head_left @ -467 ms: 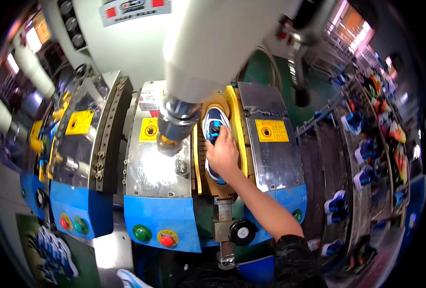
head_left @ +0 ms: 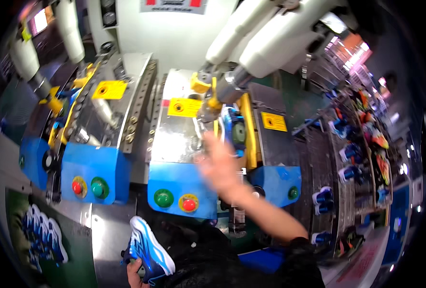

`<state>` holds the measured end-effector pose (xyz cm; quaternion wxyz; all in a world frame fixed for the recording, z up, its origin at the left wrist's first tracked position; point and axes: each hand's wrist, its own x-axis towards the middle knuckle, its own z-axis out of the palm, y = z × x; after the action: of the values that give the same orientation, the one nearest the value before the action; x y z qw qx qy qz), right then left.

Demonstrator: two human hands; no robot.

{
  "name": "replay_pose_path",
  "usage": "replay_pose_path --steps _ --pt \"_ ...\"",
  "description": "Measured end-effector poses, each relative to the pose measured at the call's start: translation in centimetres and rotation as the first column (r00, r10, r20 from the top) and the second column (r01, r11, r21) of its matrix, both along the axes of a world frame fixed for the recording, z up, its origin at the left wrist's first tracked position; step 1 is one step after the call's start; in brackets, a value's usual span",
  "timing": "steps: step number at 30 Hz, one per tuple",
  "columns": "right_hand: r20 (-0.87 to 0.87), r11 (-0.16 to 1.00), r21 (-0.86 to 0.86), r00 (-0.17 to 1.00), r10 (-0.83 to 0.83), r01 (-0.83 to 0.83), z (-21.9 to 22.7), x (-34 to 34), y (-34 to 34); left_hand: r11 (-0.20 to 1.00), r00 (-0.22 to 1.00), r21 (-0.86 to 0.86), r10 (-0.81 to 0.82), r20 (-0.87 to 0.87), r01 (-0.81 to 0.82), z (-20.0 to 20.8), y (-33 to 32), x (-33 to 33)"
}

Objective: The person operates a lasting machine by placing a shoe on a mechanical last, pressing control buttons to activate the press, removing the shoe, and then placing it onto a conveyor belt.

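Note:
A blue and white sneaker point(head_left: 151, 247) with a white sole is in my left hand point(head_left: 134, 274), at the lower edge, sole turned to the right. The fingers wrap its collar end. Smeared by motion, my right hand point(head_left: 220, 168) hovers over the front of the middle press, and its fingers cannot be made out. Beyond it, another blue and white sneaker point(head_left: 235, 129) sits in the press between yellow side pads point(head_left: 249, 129). A metal press head point(head_left: 225, 91) at the end of a white arm stands by that shoe's far end.
Green point(head_left: 163, 198) and red point(head_left: 189, 205) buttons sit on the blue front panel. A second press point(head_left: 97, 163) stands left. Several sneakers point(head_left: 45, 235) lie lower left. A rack point(head_left: 361, 158) of shoes lines the right. White machine arms point(head_left: 270, 43) hang overhead.
My right hand has left the shoe in the press and come nearer. The sneaker in my left hand has risen further into view. The view has shifted, and the white arms appear farther back.

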<state>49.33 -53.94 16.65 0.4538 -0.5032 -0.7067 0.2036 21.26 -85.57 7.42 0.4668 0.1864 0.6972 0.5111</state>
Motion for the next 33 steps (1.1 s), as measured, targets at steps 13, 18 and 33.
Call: replay_pose_path --steps 13,18,33 --pt "-0.098 0.767 0.099 0.760 0.642 -0.635 -11.5 -14.0 -17.1 0.832 0.673 0.038 0.420 0.609 -0.553 1.4 -10.3 2.8" --pt "-0.491 0.352 -0.355 0.493 0.718 -0.866 -13.2 -13.2 -28.8 0.733 0.735 0.100 0.648 0.199 -0.673 0.5 -13.5 -0.1" --pt "-0.256 0.156 -0.861 0.679 0.688 -0.483 -21.2 -25.3 -39.1 0.427 0.364 0.015 0.787 -0.499 -0.904 -13.8 -34.7 -9.6"
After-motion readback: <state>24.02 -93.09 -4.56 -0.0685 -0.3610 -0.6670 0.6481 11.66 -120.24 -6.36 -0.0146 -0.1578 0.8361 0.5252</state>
